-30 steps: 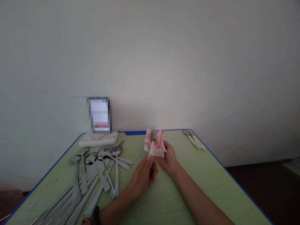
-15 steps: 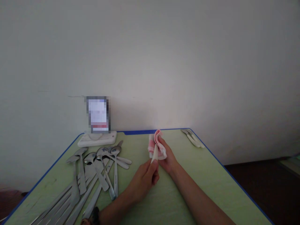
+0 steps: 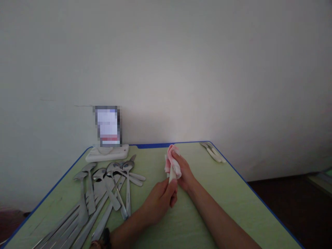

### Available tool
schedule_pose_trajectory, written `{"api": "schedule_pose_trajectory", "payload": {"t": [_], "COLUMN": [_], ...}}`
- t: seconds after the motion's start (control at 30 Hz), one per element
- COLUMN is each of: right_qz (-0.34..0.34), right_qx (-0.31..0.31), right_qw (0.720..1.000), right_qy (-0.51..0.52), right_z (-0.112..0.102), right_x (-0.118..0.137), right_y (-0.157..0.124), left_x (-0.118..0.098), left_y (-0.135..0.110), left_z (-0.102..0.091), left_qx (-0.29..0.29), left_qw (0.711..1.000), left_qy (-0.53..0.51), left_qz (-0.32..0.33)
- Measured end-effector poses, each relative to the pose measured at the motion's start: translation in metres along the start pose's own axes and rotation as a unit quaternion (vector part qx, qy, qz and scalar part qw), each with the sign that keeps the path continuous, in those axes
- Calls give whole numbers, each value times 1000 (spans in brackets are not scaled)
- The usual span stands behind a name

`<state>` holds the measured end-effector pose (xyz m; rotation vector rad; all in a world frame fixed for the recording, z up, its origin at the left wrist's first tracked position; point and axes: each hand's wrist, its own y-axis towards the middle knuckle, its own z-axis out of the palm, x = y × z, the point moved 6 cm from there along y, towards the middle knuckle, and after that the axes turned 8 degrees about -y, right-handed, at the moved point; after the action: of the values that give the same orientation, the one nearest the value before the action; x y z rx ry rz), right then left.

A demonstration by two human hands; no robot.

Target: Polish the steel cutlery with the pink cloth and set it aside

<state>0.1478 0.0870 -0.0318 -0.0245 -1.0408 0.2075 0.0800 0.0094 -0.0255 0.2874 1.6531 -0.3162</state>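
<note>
My left hand (image 3: 162,200) is closed around the white handle of a piece of cutlery (image 3: 172,174), which slants up and away from me. A pink and white cloth (image 3: 172,159) is folded about its far end, so the head is hidden and I cannot tell its kind. My right hand (image 3: 184,173) grips that cloth from the right side, thumb on top. Both hands are close together above the middle of the table.
Several metal spoons (image 3: 110,188) and other long cutlery lie heaped on the green table (image 3: 223,197) at left. A blurred phone (image 3: 108,126) stands on a white base (image 3: 107,153) near the wall. White-handled cutlery (image 3: 213,152) lies in the far right corner.
The right hand has shifted the cloth slightly, and its thumb now presses over the fold, closing it more tightly on the cutlery. The left hand has barely moved.
</note>
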Motion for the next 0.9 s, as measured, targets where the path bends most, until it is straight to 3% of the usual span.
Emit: {"api": "schedule_pose_trajectory", "payload": {"t": [0.1, 0.27, 0.57, 0.9], "right_qz": [37, 66, 36, 76], "right_qx": [-30, -7, -9, 23], "right_qw": [999, 998, 999, 997], "right_qy": [25, 18, -11, -4], "right_z": [-2, 2, 3, 7], "right_x": [-3, -3, 0, -5], "right_y": [-1, -5, -4, -6], "left_x": [-3, -6, -4, -1], "left_y": [-1, -3, -3, -2], "left_z": [0, 1, 1, -2], "left_qx": [5, 9, 15, 3], "left_qw": [1000, 999, 1000, 1000], "left_qy": [13, 30, 15, 3], "left_qz": [11, 16, 8, 0]}}
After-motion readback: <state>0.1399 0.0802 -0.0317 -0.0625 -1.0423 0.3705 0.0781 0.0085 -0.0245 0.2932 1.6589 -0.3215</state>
